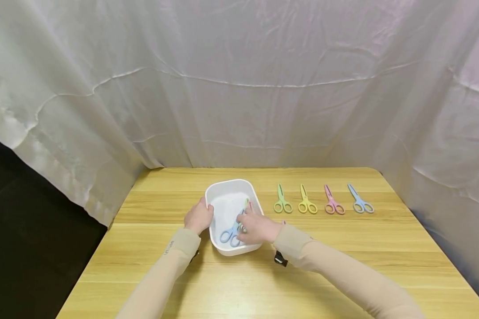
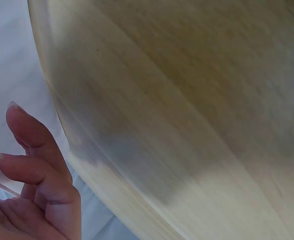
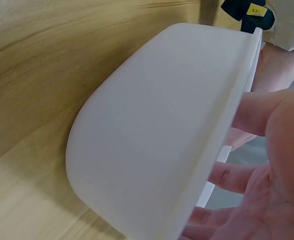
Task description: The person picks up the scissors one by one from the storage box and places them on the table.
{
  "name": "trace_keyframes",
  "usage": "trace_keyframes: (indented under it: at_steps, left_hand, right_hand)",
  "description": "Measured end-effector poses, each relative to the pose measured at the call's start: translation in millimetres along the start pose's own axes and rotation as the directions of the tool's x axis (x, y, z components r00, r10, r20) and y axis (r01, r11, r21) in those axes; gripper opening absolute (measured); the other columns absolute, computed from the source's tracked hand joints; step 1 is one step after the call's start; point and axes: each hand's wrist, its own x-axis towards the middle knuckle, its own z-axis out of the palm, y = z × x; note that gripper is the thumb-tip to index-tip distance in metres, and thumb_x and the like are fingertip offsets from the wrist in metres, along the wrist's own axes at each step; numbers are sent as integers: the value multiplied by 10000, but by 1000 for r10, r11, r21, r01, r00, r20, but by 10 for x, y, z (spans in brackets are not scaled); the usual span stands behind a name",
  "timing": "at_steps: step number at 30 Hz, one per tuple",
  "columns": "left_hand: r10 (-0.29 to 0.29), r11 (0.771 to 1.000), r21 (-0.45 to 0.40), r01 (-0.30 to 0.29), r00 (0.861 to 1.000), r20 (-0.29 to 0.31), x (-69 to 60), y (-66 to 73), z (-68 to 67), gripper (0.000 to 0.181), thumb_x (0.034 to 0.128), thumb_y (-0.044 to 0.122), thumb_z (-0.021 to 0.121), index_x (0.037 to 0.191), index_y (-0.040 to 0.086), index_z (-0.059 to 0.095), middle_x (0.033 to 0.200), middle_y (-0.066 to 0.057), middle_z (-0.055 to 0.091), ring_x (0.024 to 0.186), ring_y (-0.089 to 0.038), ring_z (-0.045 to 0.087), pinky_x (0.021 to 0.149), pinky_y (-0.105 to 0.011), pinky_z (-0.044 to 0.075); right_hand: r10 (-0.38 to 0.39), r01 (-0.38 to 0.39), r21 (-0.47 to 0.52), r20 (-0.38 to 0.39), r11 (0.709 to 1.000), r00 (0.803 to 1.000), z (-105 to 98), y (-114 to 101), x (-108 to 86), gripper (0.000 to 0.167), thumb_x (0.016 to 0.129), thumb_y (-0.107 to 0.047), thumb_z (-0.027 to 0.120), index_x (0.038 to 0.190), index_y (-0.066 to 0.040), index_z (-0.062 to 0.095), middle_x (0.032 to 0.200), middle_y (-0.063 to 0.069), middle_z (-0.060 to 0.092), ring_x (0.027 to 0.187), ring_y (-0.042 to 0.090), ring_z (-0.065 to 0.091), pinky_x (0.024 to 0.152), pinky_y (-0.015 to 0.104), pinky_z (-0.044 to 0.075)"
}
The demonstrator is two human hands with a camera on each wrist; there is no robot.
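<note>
A white plastic box (image 1: 218,190) stands on the table with several scissors inside. My left hand (image 1: 198,217) grips its left rim; in the left wrist view the fingers (image 2: 34,170) are bent. My right hand (image 1: 258,227) reaches over the right wall into the box, fingers down among the scissors. Blue scissors (image 1: 225,235) lie partly under its fingertips, beside green scissors (image 1: 246,203) and pink scissors (image 1: 250,205), mostly covered. In the right wrist view the box wall (image 3: 152,110) hides the fingertips, so whether they pinch anything is unclear.
Right of the box, a row on the wooden table (image 1: 239,288) holds green scissors (image 1: 281,201), yellow scissors (image 1: 305,201), pink scissors (image 1: 332,201) and blue scissors (image 1: 358,201). A small pink tip (image 1: 284,221) shows beside the right wrist. Pale curtains (image 1: 263,110) hang behind.
</note>
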Motion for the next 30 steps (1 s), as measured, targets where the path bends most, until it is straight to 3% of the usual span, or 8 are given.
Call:
trace_keyframes:
  at_steps: [4, 10, 14, 16, 19, 22, 30]
  left_hand:
    - [-2, 1000, -2, 2, 1000, -2, 0, 5, 0, 551, 1040, 291, 390, 1516, 13, 386, 1084, -212, 726, 781, -281, 703, 625, -360, 522]
    - [-3, 1000, 0, 3, 1000, -2, 1, 1, -8, 548, 1040, 279, 389, 1513, 3, 385, 1149, -233, 711, 826, -304, 711, 674, -400, 547]
    - [-12, 1000, -6, 12, 1000, 1, 2, 5, -11, 554, 1041, 287, 393, 1521, 12, 379, 1169, -234, 707, 834, -303, 711, 672, -390, 545]
    - [-14, 1000, -10, 14, 1000, 2, 3, 5, -12, 554, 1041, 288, 393, 1522, 14, 378, 1165, -232, 708, 832, -303, 710, 664, -383, 541]
    - [-13, 1000, -10, 13, 1000, 1, 4, 4, -12, 554, 1040, 282, 388, 1518, 3, 378, 1154, -232, 709, 832, -304, 710, 659, -383, 540]
    - [-10, 1000, -14, 10, 1000, 1, -2, 6, -12, 558, 1039, 281, 388, 1514, -11, 379, 1144, -229, 711, 832, -300, 712, 664, -386, 543]
    - [-7, 1000, -9, 7, 1000, 7, -13, 16, -19, 555, 1035, 285, 381, 1492, -28, 398, 1056, -207, 717, 785, -280, 696, 630, -372, 528]
  right_hand:
    - [26, -27, 16, 58, 999, 998, 7, -27, 17, 457, 899, -320, 733, 1254, -55, 625, 1350, 222, 550, 1303, 383, 517, 1033, 505, 526]
    - [41, -38, -29, 95, 999, 995, 11, -43, 49, 415, 910, -341, 717, 1216, -73, 630, 1230, 184, 643, 1432, 433, 419, 1123, 557, 441]
    - [50, -46, -40, 117, 998, 992, 18, -35, 77, 434, 913, -361, 713, 1232, -81, 624, 1282, 204, 628, 1478, 447, 353, 1192, 589, 347]
    - [53, -49, -34, 129, 998, 990, 18, -29, 86, 443, 911, -363, 714, 1245, -88, 620, 1310, 202, 608, 1426, 417, 434, 1162, 570, 395]
    - [50, -46, -27, 151, 999, 987, 4, -22, 96, 446, 915, -355, 709, 1261, -92, 614, 1255, 149, 604, 1214, 304, 585, 1034, 474, 512]
    - [42, -40, -15, 173, 999, 984, -24, -16, 106, 444, 918, -343, 705, 1271, -92, 610, 1160, 91, 574, 979, 187, 584, 879, 377, 550]
    - [9, -13, 12, 238, 1000, 971, -132, 11, 179, 451, 941, -347, 675, 1322, -123, 587, 1183, 81, 571, 1028, 187, 588, 967, 412, 535]
